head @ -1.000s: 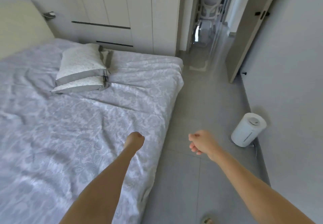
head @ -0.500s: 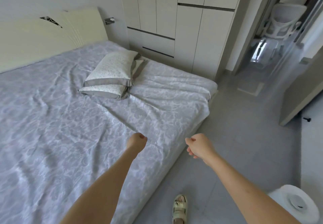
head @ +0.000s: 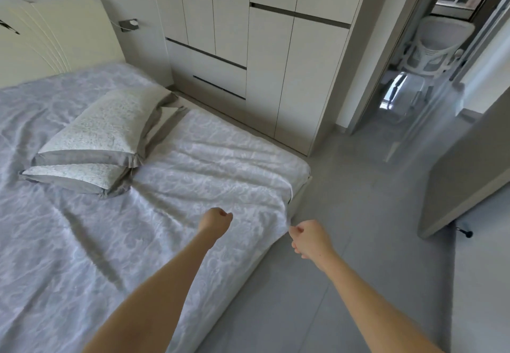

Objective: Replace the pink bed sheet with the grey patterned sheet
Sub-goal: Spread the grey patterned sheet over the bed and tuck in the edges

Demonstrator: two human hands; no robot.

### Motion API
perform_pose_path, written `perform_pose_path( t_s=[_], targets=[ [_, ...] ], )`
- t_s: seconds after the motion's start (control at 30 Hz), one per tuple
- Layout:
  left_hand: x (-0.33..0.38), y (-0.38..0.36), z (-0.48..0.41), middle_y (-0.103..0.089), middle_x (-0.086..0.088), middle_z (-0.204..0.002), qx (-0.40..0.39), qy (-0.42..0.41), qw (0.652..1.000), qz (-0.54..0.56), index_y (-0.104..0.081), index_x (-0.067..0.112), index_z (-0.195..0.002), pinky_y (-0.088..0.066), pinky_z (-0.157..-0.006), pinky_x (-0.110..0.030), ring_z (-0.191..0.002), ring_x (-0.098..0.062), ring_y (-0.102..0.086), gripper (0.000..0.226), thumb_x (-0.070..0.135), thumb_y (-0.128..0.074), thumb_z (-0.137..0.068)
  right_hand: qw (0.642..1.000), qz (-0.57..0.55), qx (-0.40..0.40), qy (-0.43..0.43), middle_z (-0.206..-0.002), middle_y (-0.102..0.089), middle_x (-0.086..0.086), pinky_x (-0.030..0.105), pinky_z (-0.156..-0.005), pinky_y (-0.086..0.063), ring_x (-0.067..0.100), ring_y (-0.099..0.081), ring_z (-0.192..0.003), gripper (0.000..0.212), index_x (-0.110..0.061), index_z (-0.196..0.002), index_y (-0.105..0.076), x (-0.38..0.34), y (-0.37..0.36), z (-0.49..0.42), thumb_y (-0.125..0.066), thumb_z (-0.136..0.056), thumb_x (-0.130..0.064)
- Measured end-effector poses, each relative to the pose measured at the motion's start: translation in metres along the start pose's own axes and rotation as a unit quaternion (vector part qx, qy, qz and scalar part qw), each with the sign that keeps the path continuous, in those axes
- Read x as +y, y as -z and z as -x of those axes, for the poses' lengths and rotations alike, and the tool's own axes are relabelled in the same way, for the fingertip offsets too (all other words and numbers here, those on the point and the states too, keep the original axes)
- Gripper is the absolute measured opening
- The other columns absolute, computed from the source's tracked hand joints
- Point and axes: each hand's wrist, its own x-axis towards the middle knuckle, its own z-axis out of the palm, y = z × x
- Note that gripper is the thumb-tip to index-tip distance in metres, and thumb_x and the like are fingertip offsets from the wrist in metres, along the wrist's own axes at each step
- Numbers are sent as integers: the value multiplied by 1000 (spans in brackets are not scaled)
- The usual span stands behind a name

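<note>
edges: the grey patterned sheet (head: 110, 242) covers the bed (head: 60, 35), its side border running from 6 o'clock up to the foot corner at 2 o'clock. the right hand (head: 310, 238), just right of centre, pinches that border in a closed grip. the left hand (head: 216, 219) is a fist over the sheet; i cannot tell whether its grip has cloth. two pillows (head: 105, 132) are stacked at 10 o'clock. grey floor (head: 345, 283) runs from 5 o'clock to the wardrobe (head: 276, 63) at 12 and the door (head: 469, 173) at 3.
</note>
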Motion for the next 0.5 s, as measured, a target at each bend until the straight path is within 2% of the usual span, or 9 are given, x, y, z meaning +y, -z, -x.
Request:
perform_pose_path(
  t_s=[0.2, 0.33, 0.43, 0.5],
  targets=[
    [73, -103, -88, -50, -7, -73, 19, 38, 999, 4, -46, 12, -67, -38, -61, -30, -68, -18, -45, 29, 25, -52, -93, 999, 50, -17, 7, -63, -48, 10, 28, -56, -37, 21, -45, -58, 36, -16, -57, -32, 46, 75, -145, -46, -90, -23],
    [127, -171, -149, -49, -7, -69, 73, 91, 993, 24, -40, 12, -60, -35, -60, -28, -59, -19, -41, 37, 24, -51, -93, 984, 155, -57, 66, -61, -48, 6, 27, -52, -28, 22, -42, -57, 38, -15, -58, -33, 65, 135, -263, -45, -93, -25],
    [156, -200, -180, -37, -1, -54, 110, 126, 986, 29, -30, 15, -53, -26, -50, -23, -45, -14, -28, 46, 23, -49, -94, 965, 218, -73, 127, -56, -34, 1, 28, -47, -21, 20, -33, -53, 41, -16, -58, -29, 57, 161, -337, -44, -95, -25],
    [168, -214, -204, -26, 2, -49, 129, 147, 980, 17, -25, 15, -53, -21, -47, -23, -44, -12, -21, 47, 20, -48, -94, 952, 245, -86, 163, -55, -29, 0, 28, -46, -18, 17, -28, -51, 42, -17, -57, -26, 49, 164, -386, -45, -94, -25]
  ],
)
